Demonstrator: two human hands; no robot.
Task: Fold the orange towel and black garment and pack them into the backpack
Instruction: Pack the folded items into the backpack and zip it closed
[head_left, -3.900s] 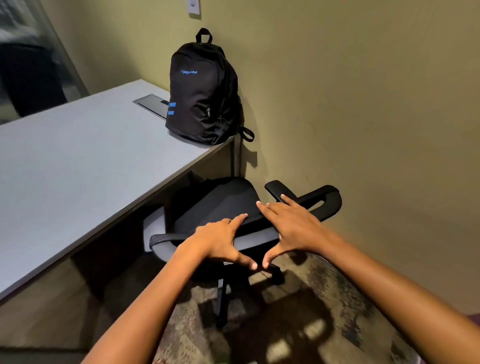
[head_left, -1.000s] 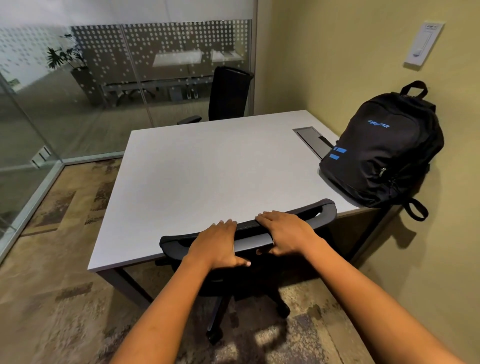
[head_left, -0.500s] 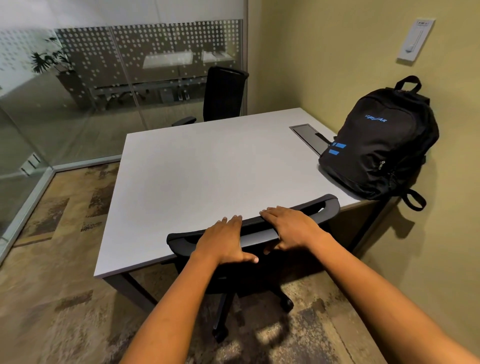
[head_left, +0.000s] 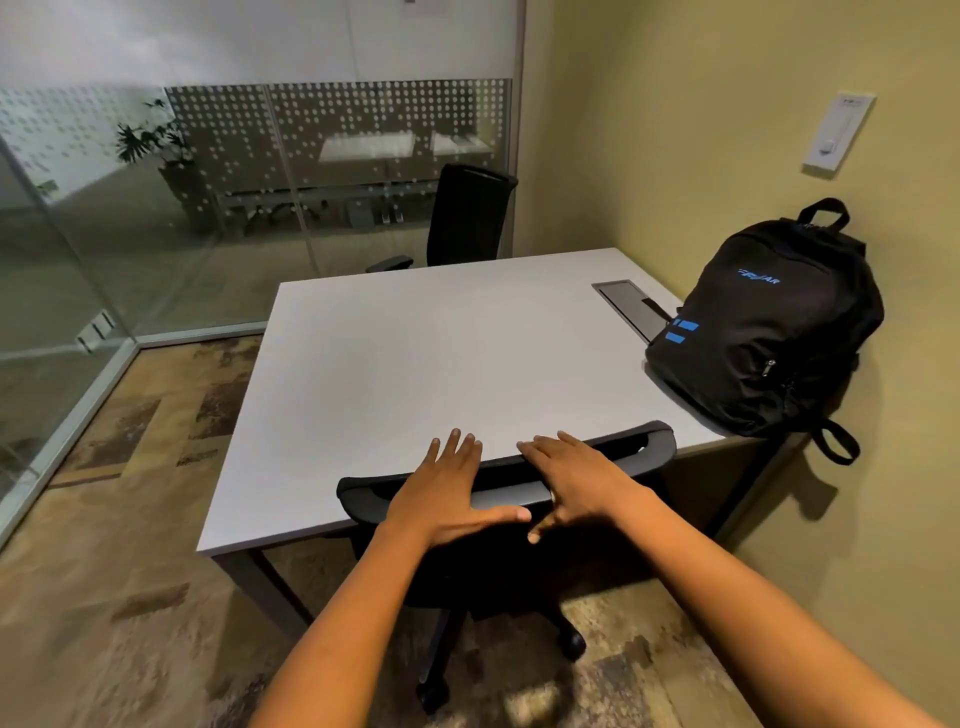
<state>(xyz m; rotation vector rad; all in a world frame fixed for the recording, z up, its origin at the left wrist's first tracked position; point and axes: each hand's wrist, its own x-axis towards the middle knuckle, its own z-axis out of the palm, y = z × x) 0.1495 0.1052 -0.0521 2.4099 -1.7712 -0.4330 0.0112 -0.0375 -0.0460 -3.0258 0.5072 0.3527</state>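
Resting flat with fingers spread on the chair back (head_left: 571, 470), left hand (head_left: 447, 491) and right hand (head_left: 582, 480); backpack (head_left: 769, 332) stands upright beyond-right of the chair, nearer the right hand.

There is a single view, from a camera worn on the person's head. It looks forward and steeply down from standing height, just behind the near edge of the tabletop (head_left: 415, 358). The wide lens bends the room's straight lines. Both forearms reach in from the bottom edge, and the hands (head_left: 447, 493) sit close below the lens. The far edge, the glass partition (head_left: 208, 208) and the right wall fill the upper frame.
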